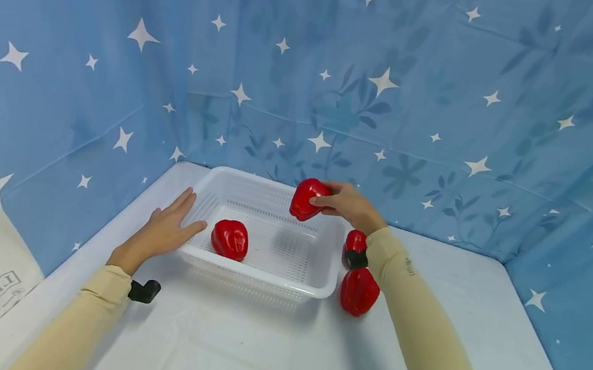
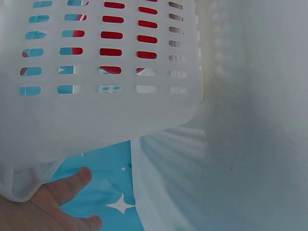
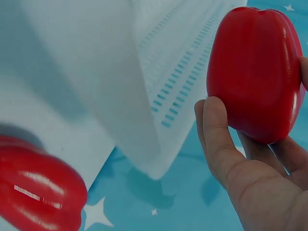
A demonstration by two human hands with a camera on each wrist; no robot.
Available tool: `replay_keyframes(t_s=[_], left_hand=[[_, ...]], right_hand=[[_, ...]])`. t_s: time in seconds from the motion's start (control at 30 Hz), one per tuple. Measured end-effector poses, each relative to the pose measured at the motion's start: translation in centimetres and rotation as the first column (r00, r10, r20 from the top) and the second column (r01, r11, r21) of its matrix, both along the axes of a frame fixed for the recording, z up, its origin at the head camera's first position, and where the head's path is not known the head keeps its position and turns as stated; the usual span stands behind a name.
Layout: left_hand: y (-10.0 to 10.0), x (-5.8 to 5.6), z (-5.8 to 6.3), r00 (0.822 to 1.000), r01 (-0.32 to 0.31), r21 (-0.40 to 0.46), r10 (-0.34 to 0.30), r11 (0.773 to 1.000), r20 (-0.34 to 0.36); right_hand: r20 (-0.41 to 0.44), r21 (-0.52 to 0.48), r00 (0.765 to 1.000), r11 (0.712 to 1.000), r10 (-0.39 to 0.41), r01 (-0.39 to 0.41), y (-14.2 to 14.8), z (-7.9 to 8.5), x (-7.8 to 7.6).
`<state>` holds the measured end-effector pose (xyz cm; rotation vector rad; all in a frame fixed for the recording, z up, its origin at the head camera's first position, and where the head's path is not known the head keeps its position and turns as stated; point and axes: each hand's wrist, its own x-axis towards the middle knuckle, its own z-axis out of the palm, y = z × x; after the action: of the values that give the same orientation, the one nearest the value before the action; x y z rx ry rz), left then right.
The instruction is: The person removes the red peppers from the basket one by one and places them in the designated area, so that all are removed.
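My right hand [image 1: 351, 204] grips a red bell pepper [image 1: 307, 201], thumb on one side and fingers on the other, above the right back part of a white plastic basket [image 1: 258, 275]. In the right wrist view the held pepper [image 3: 254, 72] is upright between thumb and fingers. Inside the basket, left of its middle, lies another red bell pepper [image 1: 230, 240]. My left hand [image 1: 163, 232] is at the basket's left rim, its fingers extended and thumb spread; it holds nothing. The left wrist view shows the slotted basket wall [image 2: 96, 110] beside that hand.
Just right of the basket, two more red bell peppers lie on the white table: a nearer one [image 1: 359, 292] and a farther one [image 1: 355, 242], partly hidden by my right wrist. A blue curtain [image 1: 348, 89] with white stars hangs behind and at both sides.
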<state>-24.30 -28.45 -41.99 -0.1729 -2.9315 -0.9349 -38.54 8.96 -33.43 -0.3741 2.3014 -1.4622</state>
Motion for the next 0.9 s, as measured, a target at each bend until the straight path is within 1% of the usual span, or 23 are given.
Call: replay_keyframes(t_s=[0.17,0.43,0.7,0.9], left_hand=[[-0.1,-0.1,-0.1,1.000,-0.002,-0.004,0.002,1.000,0.005],[-0.2,-0.2,-0.1,1.000,0.001,-0.001,-0.001,1.000,0.001],[0.0,-0.1,-0.1,1.000,0.001,0.011,-0.001,1.000,0.000],[-0.1,-0.1,-0.1,1.000,0.005,0.005,-0.005,1.000,-0.002]], right_hand=[[-0.005,-0.036,1.000,0.999,-0.024,0.024,1.3,0.1,-0.2],[-0.006,-0.079,1.000,0.997,-0.026,0.026,3.7,0.4,0.0],[-0.016,-0.095,0.999,0.994,-0.048,0.046,6.6,0.2,0.0],[-0.025,-0.091,0.997,0.993,-0.072,0.069,8.8,0.3,0.4]])
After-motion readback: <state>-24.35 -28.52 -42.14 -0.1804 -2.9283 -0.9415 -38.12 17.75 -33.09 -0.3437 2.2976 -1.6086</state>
